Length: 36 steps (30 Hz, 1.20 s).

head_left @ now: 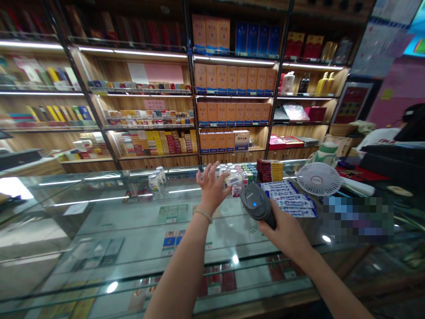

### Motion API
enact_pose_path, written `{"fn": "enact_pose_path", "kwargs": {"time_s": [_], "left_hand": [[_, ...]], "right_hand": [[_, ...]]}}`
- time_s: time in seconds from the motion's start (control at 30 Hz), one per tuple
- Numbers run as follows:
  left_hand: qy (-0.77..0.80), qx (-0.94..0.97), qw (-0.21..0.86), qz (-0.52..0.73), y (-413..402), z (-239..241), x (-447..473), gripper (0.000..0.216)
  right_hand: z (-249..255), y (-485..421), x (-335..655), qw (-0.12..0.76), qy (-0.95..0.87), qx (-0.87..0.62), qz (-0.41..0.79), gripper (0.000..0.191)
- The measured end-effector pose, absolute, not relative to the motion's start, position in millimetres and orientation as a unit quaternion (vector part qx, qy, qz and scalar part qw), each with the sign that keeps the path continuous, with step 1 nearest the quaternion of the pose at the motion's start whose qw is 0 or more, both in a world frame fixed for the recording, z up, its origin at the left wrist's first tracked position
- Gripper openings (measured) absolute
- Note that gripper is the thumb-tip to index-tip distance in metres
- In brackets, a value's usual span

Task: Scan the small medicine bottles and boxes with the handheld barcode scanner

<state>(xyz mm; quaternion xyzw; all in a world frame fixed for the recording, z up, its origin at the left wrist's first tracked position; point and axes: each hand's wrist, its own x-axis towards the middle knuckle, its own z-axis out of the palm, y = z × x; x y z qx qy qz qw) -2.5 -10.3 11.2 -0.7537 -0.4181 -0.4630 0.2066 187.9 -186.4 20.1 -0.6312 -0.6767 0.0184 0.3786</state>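
Observation:
My left hand (212,186) reaches over the glass counter (133,221) with its fingers spread apart. Just right of its thumb is a small clear container with a white label (234,179), one of a cluster of small containers; whether the thumb touches it is unclear. My right hand (285,228) grips the handle of a dark grey barcode scanner (255,204). A blue light shows on the scanner, whose head points toward the containers. Beyond the scanner, blue-and-white slim packets (292,199) lie fanned out in rows.
A few similar containers (156,179) stand farther left. Behind the packets rises a stack of red-and-yellow packs (270,170). At right are a white fan (318,178) and a green-and-white jug (327,153). Shelves with orange boxes (234,114) line the wall; a person's sleeve (378,139) shows far right.

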Motion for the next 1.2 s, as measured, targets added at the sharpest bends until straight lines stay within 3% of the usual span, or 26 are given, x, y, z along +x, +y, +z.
{"fn": "enact_pose_path", "kwargs": {"time_s": [0.17,0.33,0.6,0.87,1.1,1.2], "left_hand": [[-0.424,-0.741,0.219,-0.472,-8.8,10.0,-2.4,0.035],[-0.426,-0.740,0.219,-0.472,-9.4,10.6,-1.5,0.036],[-0.426,-0.736,0.227,-0.475,-7.6,8.5,-3.2,0.036],[-0.429,-0.737,0.217,-0.475,-9.5,10.9,-2.7,0.036],[-0.434,-0.739,0.210,-0.471,-10.4,11.6,-2.8,0.038],[-0.433,-0.737,0.215,-0.472,-9.5,10.8,-2.9,0.039]], "right_hand": [[21.2,-181.8,184.7,0.412,-0.665,-0.620,0.063,0.040],[12.7,-178.0,182.7,0.360,-0.659,-0.660,0.027,0.033],[10.2,-178.8,184.8,0.376,-0.662,-0.647,-0.038,0.037],[9.7,-177.3,187.1,0.322,-0.679,-0.653,-0.089,0.022],[4.7,-168.4,191.3,0.327,-0.726,-0.584,-0.157,0.037],[0.2,-164.2,192.3,0.304,-0.727,-0.583,-0.198,0.033]]}}
